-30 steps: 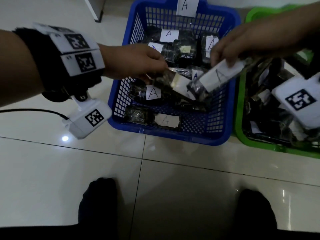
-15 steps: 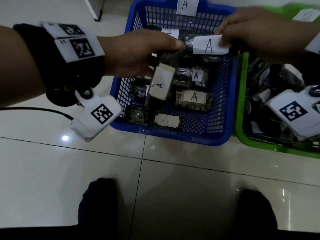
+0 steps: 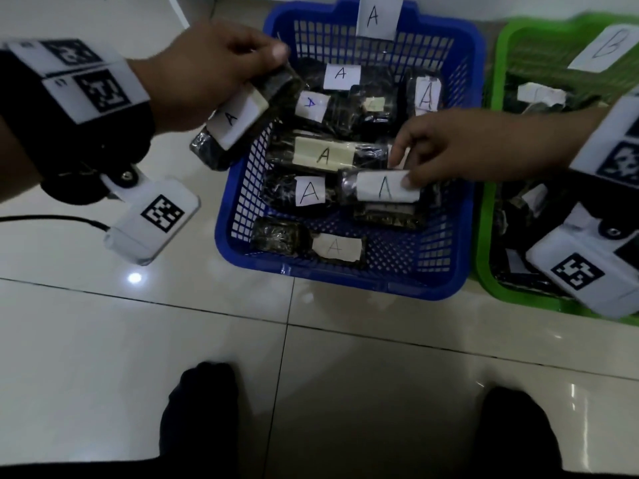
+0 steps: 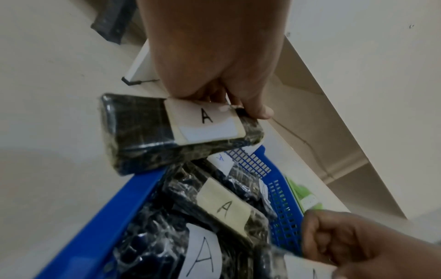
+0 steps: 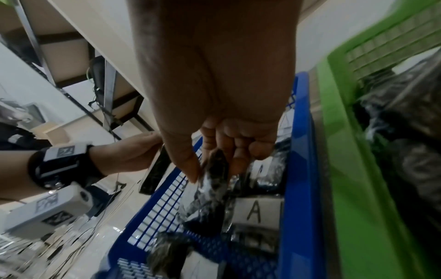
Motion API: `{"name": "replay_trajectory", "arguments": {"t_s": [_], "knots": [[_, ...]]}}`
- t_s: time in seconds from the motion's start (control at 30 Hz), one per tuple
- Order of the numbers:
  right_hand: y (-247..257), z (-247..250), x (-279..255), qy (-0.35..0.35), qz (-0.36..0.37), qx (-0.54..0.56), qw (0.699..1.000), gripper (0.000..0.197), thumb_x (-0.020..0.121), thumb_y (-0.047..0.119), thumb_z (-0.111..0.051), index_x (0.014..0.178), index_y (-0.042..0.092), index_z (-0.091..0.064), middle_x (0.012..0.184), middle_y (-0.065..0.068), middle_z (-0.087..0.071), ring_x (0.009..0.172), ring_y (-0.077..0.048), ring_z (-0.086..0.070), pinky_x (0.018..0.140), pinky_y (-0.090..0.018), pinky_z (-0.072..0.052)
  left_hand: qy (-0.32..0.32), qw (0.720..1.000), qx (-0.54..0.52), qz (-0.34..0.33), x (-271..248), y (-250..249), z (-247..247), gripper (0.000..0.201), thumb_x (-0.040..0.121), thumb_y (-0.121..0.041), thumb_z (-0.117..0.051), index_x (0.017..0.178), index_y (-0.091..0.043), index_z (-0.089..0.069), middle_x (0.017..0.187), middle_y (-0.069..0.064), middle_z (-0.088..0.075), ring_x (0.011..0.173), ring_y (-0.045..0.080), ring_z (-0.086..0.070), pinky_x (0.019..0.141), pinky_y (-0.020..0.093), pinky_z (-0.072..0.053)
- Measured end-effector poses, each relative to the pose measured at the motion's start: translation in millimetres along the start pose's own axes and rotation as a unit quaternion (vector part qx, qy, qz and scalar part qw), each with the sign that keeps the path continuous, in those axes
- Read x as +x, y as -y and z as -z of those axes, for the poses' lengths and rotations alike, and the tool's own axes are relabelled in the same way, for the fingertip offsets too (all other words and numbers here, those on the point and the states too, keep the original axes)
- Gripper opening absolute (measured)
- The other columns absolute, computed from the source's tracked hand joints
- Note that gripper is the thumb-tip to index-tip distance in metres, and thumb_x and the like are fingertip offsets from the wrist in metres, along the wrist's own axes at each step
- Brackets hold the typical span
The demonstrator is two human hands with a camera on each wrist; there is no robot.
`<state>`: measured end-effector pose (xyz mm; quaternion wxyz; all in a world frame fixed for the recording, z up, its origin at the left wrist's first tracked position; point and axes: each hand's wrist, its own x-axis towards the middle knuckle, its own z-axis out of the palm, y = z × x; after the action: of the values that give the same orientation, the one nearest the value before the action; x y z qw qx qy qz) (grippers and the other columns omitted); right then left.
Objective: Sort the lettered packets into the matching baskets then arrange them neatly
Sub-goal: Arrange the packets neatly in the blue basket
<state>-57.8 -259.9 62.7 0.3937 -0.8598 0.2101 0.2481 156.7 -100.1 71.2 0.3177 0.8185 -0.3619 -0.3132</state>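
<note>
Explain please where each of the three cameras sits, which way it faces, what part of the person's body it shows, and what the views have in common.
Head: on the head, looking down at blue basket, green basket; shows both hands, forearms, feet.
Left wrist: along left hand, which grips packet over the basket's rim; right hand enters bottom right.
Right wrist: along right hand pinching a packet inside the blue basket; left forearm shows.
Shared: blue basket in all three.
</note>
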Motion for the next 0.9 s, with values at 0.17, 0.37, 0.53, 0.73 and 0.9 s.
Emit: {"name": "replay_trajectory", "arguments": {"t_s": [0.17, 0.37, 0.53, 0.73, 0.9], "knots": [[0.1, -24.8, 0.2, 0.095, 0.01, -0.068, 0.993, 0.02, 0.079, 0.029, -0.072, 0.092, 0.03, -0.056, 0.091, 0.013, -0.069, 0.078, 0.001, -0.062, 0.07, -0.018, -0.047, 0.074, 0.996, 0.053, 0.002, -5.2, -5.2, -7.0, 0.036, 0.093, -0.046, -0.046, 0.124, -0.032, -0.058, 0.108, -0.003, -0.066, 0.086, 0.017, -0.066, 0.072, 0.025, -0.056], [-7.9, -47.6, -0.6, 0.141, 0.02, -0.224, 0.964, 0.024, 0.086, 0.029, -0.065, 0.106, 0.026, -0.053, 0.103, 0.006, -0.062, 0.081, -0.008, -0.054, 0.061, -0.017, -0.039, 0.117, 0.992, 0.038, -0.005, -9.2, -16.0, -14.0, 0.04, 0.092, -0.043, -0.048, 0.127, -0.028, -0.059, 0.114, -0.006, -0.066, 0.095, 0.017, -0.066, 0.068, 0.013, -0.053], [-11.1, -54.9, 4.1, 0.133, 0.011, -0.301, 0.944, 0.027, 0.09, 0.032, -0.06, 0.113, 0.022, -0.049, 0.101, 0.004, -0.056, 0.08, -0.012, -0.045, 0.074, -0.024, -0.032, 0.148, 0.989, 0.02, -0.001, -10.7, -19.8, -19.5, 0.037, 0.093, -0.034, -0.05, 0.128, -0.025, -0.057, 0.115, -0.014, -0.062, 0.085, -0.007, -0.062, 0.065, 0.002, -0.048], [-16.9, -51.9, 8.0, 0.084, -0.01, -0.343, 0.936, 0.025, 0.092, 0.034, -0.057, 0.112, 0.023, -0.046, 0.105, 0.003, -0.059, 0.088, -0.016, -0.048, 0.089, -0.035, -0.024, 0.205, 0.979, -0.003, 0.021, -6.0, -16.2, -25.1, 0.042, 0.092, -0.025, -0.054, 0.134, -0.02, -0.052, 0.128, -0.016, -0.057, 0.105, 0.0, -0.06, 0.094, 0.021, -0.045], [-17.5, -43.0, 9.2, 0.047, -0.024, -0.315, 0.948, 0.029, 0.089, 0.035, -0.061, 0.113, 0.026, -0.048, 0.112, 0.005, -0.06, 0.102, -0.018, -0.05, 0.096, -0.038, -0.026, 0.209, 0.977, -0.013, 0.029, -2.8, -16.8, -29.1, 0.039, 0.092, -0.018, -0.055, 0.131, -0.018, -0.054, 0.132, -0.016, -0.053, 0.108, 0.005, -0.06, 0.098, 0.027, -0.047]]}}
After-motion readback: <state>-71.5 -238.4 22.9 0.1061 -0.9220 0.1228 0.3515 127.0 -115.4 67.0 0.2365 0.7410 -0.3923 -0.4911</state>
